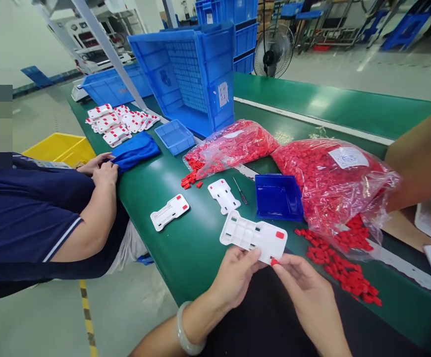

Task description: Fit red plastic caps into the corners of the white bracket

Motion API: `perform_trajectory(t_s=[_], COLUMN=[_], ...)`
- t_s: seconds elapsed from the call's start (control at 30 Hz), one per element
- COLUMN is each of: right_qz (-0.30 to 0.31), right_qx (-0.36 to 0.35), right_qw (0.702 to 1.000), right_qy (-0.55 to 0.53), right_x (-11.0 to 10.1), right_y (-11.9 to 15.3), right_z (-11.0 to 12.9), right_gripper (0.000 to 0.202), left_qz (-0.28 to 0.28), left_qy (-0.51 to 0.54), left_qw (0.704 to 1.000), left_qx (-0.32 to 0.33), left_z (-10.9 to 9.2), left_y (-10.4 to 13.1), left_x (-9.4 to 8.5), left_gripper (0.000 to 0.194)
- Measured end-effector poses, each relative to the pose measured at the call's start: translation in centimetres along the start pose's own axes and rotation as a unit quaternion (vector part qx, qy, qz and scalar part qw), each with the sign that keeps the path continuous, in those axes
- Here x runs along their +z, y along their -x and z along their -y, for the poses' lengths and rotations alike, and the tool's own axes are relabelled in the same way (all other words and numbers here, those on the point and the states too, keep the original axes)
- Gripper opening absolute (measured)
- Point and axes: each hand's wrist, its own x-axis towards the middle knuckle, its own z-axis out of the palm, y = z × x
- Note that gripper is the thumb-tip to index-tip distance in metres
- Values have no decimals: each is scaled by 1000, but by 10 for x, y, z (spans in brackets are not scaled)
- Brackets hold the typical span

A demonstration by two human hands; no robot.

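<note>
My left hand (234,277) grips the lower edge of a white plastic plate (252,235), which is raised above the green table. One red piece (280,235) sits in the plate's upper right corner. At the lower right corner, my right hand (304,287) pinches a small red piece (274,261) against the plate. Two more white plates lie on the table, one (223,196) just behind and one (170,212) to the left. Loose red pieces (349,275) are spread to the right of my right hand.
Two clear bags of red pieces (234,146) (334,173), a dark blue bin (278,197) and a screwdriver (241,191) stand beyond the plates. A co-worker's hands (104,167) touch blue cloth (135,151) at left, near piled plates (117,123). A large blue crate (215,79) stands behind.
</note>
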Motion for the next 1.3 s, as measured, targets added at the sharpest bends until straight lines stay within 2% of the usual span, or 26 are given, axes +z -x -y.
perform_trajectory(t_s=[0.07, 0.13, 0.2, 0.3, 0.37, 0.57, 0.77, 0.87, 1.13, 1.23, 1.3], right_qz=[-34, -67, -80, -71, -61, -48, -23, -23, 28, 27, -4], right_qx=[-83, -175, -248, -324, -351, -380, -361, -369, -420, -420, -396], right_qw=[992, 967, 938, 904, 889, 865, 876, 875, 830, 836, 857], right_qy=[89, 174, 227, 269, 289, 325, 320, 312, 366, 351, 330], right_x=[1, 0, 0, 1, 2, 2, 2, 1, -6, -7, -6], right_y=[8, 14, 18, 21, 23, 30, 32, 33, 28, 27, 27], right_z=[4, 8, 11, 17, 21, 32, 37, 37, 36, 37, 37], right_gripper=[13, 7, 8, 17, 19, 12, 15, 20, 30, 28, 21], left_qz=[1, 4, 0, -10, -12, -23, -28, -35, -34, -30, -24], left_qy=[-13, -34, -64, -102, -124, -235, -283, -273, -296, -286, -273], left_qw=[1000, 999, 998, 994, 990, 966, 950, 953, 948, 950, 953], left_qx=[7, 18, 27, 43, 58, 108, 127, 126, 116, 123, 127], left_z=[-6, -10, -10, -9, -11, -20, -21, -20, -21, -21, -21], left_y=[0, 3, 9, 17, 21, 32, 36, 37, 35, 35, 37], left_x=[6, 6, 4, 2, 3, 13, 15, 14, 14, 16, 17], left_gripper=[36, 34, 29, 27, 29, 26, 28, 28, 29, 30, 30])
